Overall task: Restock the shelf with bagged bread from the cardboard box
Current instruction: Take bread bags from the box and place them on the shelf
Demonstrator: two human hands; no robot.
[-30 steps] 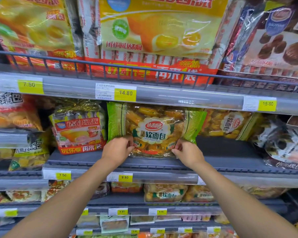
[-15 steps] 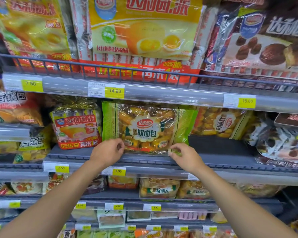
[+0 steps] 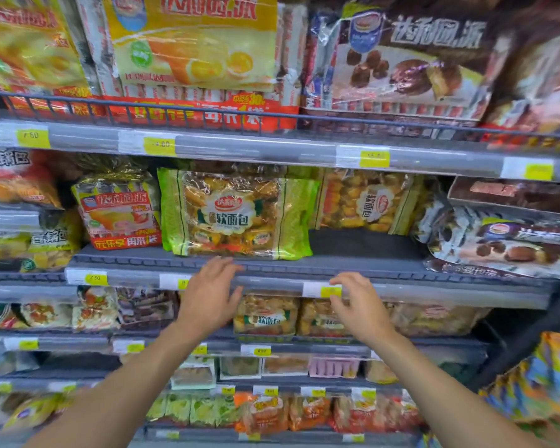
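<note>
A green-edged bag of soft bread (image 3: 236,213) stands upright on the grey middle shelf (image 3: 362,266). A second bag of the same bread (image 3: 367,202) stands further back to its right. My left hand (image 3: 212,294) hovers just below the front bag, fingers spread, holding nothing. My right hand (image 3: 358,302) is in front of the shelf's price strip, fingers apart and empty. Both hands are off the bag. The cardboard box is out of view.
A red-and-yellow cake bag (image 3: 120,211) stands left of the bread. Chocolate pie bags (image 3: 511,244) lie at the right end. A bare stretch of shelf (image 3: 366,245) lies in front of the rear bread bag. Packed shelves run above and below.
Both hands have let go of the front bread bag and drawn back below the shelf edge, fingers now spread. The bag stays standing on the shelf.
</note>
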